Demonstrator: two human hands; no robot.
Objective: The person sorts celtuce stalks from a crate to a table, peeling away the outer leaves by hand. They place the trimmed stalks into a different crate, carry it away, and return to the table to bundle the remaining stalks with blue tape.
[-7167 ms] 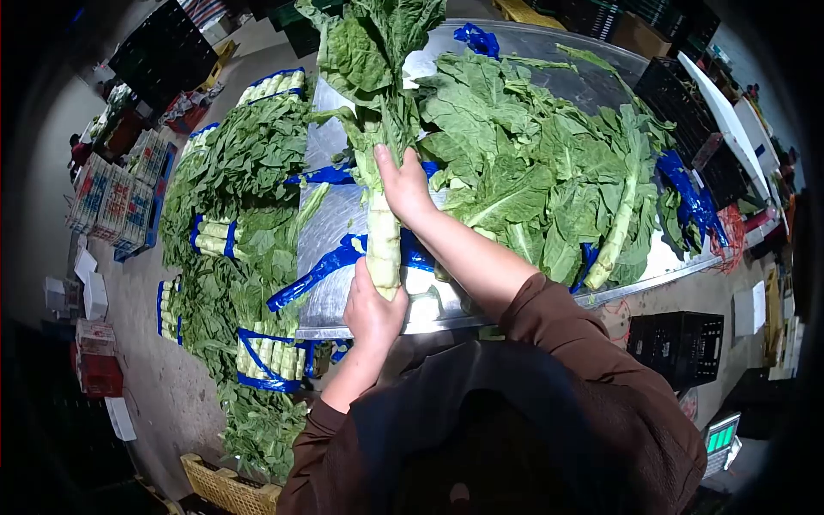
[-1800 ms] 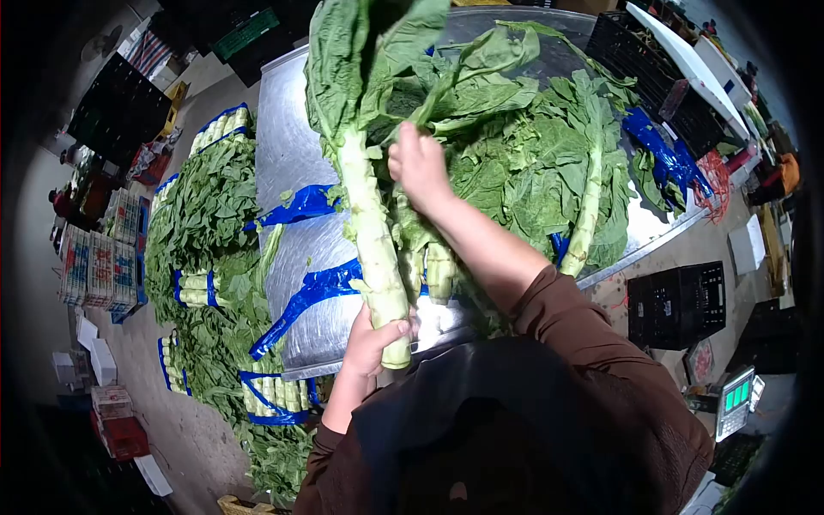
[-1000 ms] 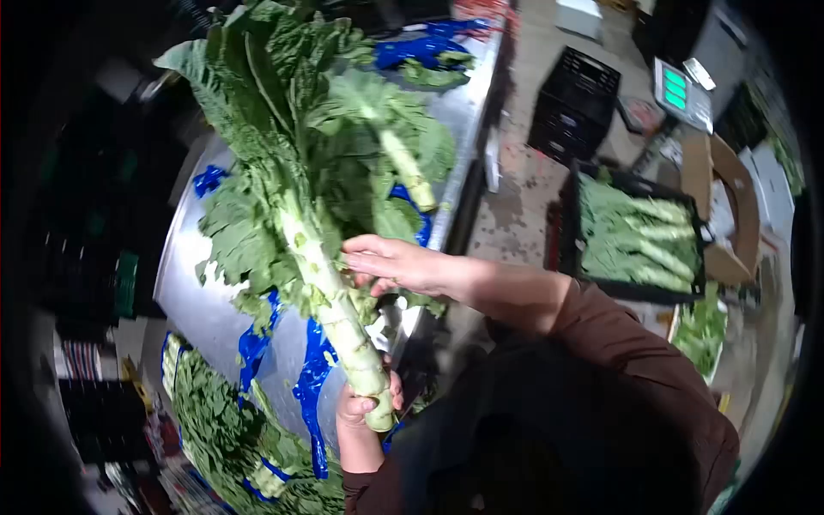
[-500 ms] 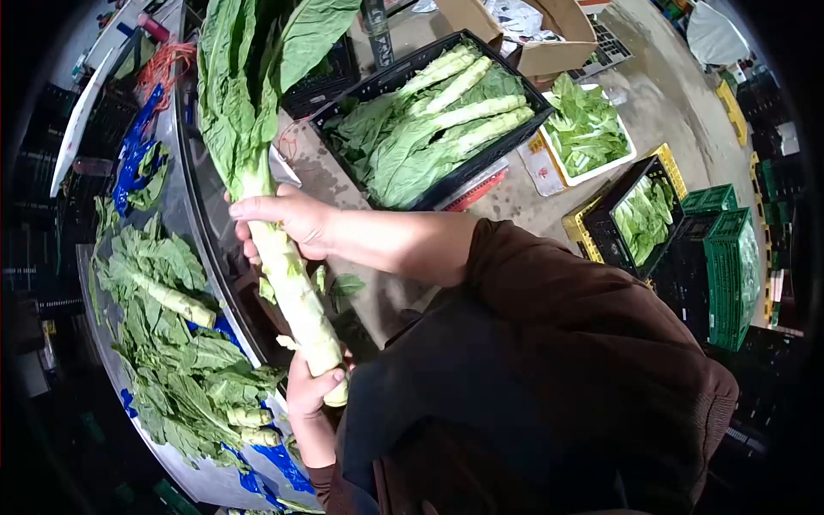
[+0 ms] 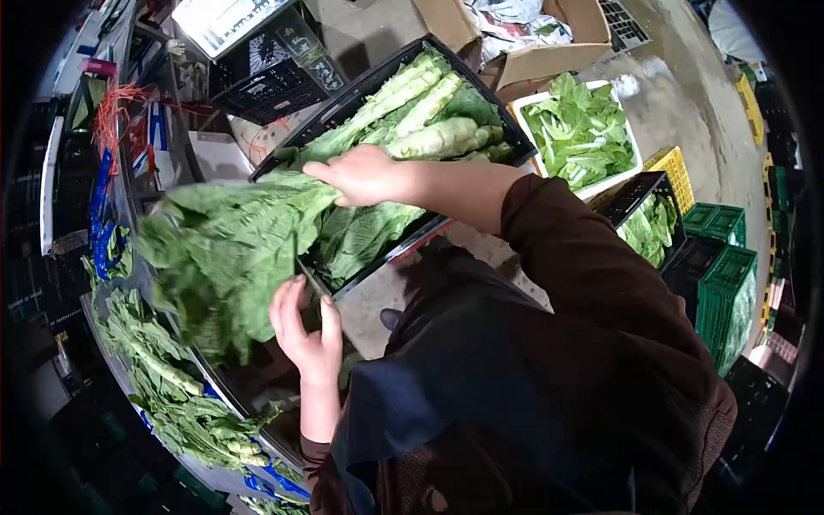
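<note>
My right hand (image 5: 365, 175) is closed round the upper stem of a leafy celtuce, over the near left part of a black crate (image 5: 390, 257). The loose leaves (image 5: 232, 257) hang to the left, blurred by motion. The stem's lower end lies among other pale green celtuce stems (image 5: 429, 107) in the crate. Below the leaves is my left hand (image 5: 307, 335), fingers apart, with nothing in it and its fingertips close to the leaf edges.
More celtuce (image 5: 163, 369) lies on the metal table at left. A white box of leafy greens (image 5: 579, 137), an open cardboard box (image 5: 554, 62), a black crate of greens (image 5: 648, 227) and green crates (image 5: 725, 300) stand at right. Red string (image 5: 116, 120) hangs at upper left.
My right hand has brought the celtuce from above the table's edge rightward to the black crate, and its leaves swung down. My left hand has let go of the stem's base and opened.
</note>
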